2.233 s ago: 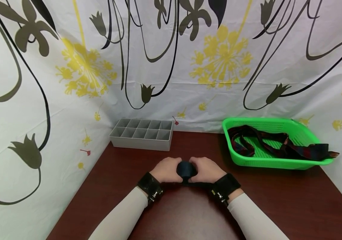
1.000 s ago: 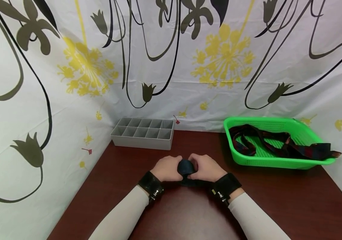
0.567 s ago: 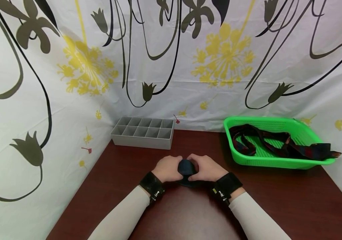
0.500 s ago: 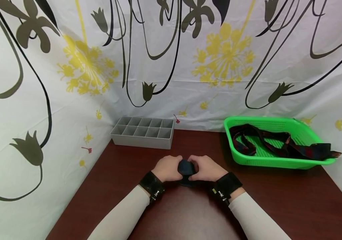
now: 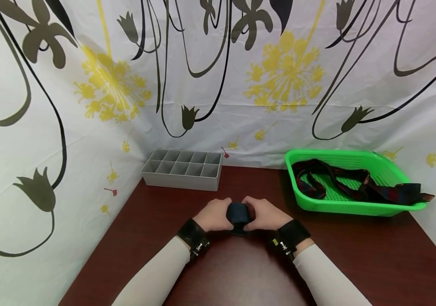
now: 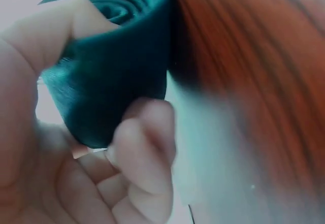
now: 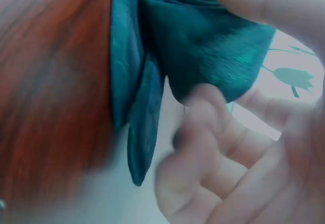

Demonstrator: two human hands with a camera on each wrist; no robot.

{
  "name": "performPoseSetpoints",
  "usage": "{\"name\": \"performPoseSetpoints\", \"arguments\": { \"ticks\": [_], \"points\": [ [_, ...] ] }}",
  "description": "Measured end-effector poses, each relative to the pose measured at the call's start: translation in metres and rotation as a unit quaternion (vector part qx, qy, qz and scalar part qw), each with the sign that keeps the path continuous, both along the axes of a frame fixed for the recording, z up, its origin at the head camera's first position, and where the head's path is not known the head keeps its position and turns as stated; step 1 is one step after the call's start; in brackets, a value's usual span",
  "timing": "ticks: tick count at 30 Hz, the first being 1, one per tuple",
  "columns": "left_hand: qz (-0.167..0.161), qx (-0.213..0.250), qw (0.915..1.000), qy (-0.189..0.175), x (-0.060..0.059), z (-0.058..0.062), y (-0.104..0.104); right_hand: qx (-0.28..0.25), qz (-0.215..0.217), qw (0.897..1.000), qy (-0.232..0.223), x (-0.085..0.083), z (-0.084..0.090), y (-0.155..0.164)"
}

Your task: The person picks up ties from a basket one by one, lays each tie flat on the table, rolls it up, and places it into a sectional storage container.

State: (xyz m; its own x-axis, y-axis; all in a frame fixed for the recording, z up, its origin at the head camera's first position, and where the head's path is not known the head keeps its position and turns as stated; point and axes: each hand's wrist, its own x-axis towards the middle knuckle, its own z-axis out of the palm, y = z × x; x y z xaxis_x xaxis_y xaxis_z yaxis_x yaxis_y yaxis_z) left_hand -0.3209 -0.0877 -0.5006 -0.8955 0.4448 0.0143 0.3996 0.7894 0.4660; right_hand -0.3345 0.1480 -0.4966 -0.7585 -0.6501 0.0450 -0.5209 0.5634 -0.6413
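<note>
Tighter now, both hands (image 5: pixel 240 214) hold rolled tie (image 5: pixel 237 213); organizer (image 5: pixel 181 170) behind.

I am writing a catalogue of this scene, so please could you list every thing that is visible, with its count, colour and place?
rolled necktie: one, dark teal, held between both hands above the table's near middle, its loose end hanging below the roll
compartment organiser: one, grey, at the table's back left, by the curtain
basket: one, bright green, perforated, at the table's back right
patterned necktie: one, dark with red, lying loose in the basket, one end over its right rim
table: one, dark reddish brown wood
curtain: white with yellow and dark flower prints, behind and at both sides
wrist straps: two, black, one on each wrist
left hand: grips the roll's left side
right hand: grips the roll's right side
</note>
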Motion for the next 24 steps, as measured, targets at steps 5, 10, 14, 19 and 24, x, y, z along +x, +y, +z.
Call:
{"name": "performPoseSetpoints", "arguments": {
  "ticks": [5, 10, 14, 19, 24],
  "points": [
    [0.007, -0.008, 0.9999, 0.000, 0.001, 0.001, 0.001, -0.013, -0.002, 0.999, -0.033, 0.001, 0.000, -0.002],
    [0.003, 0.014, 0.9996, -0.023, -0.001, -0.001, -0.001, -0.008, -0.020, 0.999, -0.047, 0.001, -0.005, -0.004],
    [-0.003, 0.048, 0.9968, -0.064, -0.004, -0.002, -0.003, 0.006, -0.028, 0.999, -0.019, -0.001, -0.008, -0.006],
    [-0.009, 0.044, 0.9974, -0.056, -0.004, -0.005, -0.001, 0.018, -0.027, 0.999, -0.002, -0.001, -0.009, -0.007],
    [-0.001, 0.009, 0.9997, 0.021, -0.002, -0.006, 0.003, 0.017, -0.023, 1.000, -0.001, 0.001, -0.009, -0.008]
  ]
}}
